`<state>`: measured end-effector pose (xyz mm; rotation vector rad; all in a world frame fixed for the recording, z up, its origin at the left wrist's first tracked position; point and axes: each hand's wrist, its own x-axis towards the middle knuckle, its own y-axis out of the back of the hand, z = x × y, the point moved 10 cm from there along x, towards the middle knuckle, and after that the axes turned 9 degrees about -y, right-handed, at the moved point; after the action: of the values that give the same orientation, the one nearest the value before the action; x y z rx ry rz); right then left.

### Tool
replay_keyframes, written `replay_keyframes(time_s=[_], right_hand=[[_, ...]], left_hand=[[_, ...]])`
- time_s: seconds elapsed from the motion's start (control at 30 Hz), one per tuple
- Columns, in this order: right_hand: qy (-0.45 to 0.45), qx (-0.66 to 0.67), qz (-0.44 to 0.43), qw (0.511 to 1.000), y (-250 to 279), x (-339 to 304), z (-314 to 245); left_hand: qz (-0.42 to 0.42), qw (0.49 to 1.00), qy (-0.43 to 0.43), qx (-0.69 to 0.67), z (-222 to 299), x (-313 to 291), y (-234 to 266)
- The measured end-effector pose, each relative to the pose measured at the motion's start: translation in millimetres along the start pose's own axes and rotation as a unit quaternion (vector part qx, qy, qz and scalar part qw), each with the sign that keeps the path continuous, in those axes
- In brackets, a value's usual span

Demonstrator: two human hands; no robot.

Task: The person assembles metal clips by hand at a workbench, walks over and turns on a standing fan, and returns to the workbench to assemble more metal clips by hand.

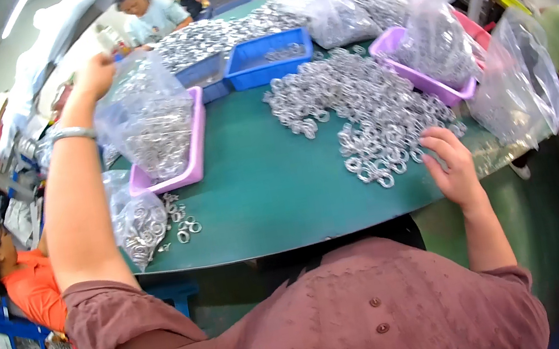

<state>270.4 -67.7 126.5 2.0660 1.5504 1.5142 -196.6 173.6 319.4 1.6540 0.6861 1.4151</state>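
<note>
My left hand (96,76) is raised at the far left, its fingers closed at the upper edge of a clear plastic bag (139,116). Small metal parts fill the lower half of this bag, which stands in a pink tray (199,143). On the right, my right hand (452,165) rests at the near edge of a loose pile of silvery metal rings (371,105). Its fingers are bent and the thumb stands apart; I see no ring held in it.
Another bag of metal rings (141,222) lies open at the near left. Blue trays (270,70) and a mound of metal parts (221,37) lie farther back. At right stand a purple tray (454,97) and clear bags (517,82). Other people sit at left and behind.
</note>
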Motion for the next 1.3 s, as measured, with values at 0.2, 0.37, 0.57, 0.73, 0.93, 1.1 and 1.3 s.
replay_keyframes(time_s=[0.2,0.37,0.57,0.73,0.93,1.1,1.3], right_hand=[[-0.022,-0.026,-0.072,0.997,-18.4,-27.5,4.0],[0.022,-0.018,-0.103,0.994,-39.2,-33.1,7.6],[0.058,-0.043,-0.146,0.987,-82.6,-14.5,3.8],[0.054,-0.099,-0.159,0.981,-100.9,-14.6,8.3],[0.059,-0.069,-0.17,0.981,-104.4,-15.6,8.7],[0.08,-0.046,-0.146,0.985,-104.4,-14.6,6.0],[0.071,-0.016,-0.145,0.987,-105.1,-10.2,7.1]], left_hand=[[-0.106,0.994,-0.021,0.024,-28.6,-20.5,-21.5],[-0.108,0.993,-0.037,0.033,-6.6,-18.2,-16.8],[0.084,0.983,-0.145,0.068,95.1,-32.1,-5.0],[-0.038,0.948,-0.284,-0.136,235.5,-100.5,-73.5],[-0.18,0.904,-0.294,-0.254,335.1,-197.1,-161.0],[-0.168,0.924,-0.225,-0.26,347.0,-203.7,-193.5],[-0.162,0.853,-0.097,-0.487,319.6,-206.5,-214.5]])
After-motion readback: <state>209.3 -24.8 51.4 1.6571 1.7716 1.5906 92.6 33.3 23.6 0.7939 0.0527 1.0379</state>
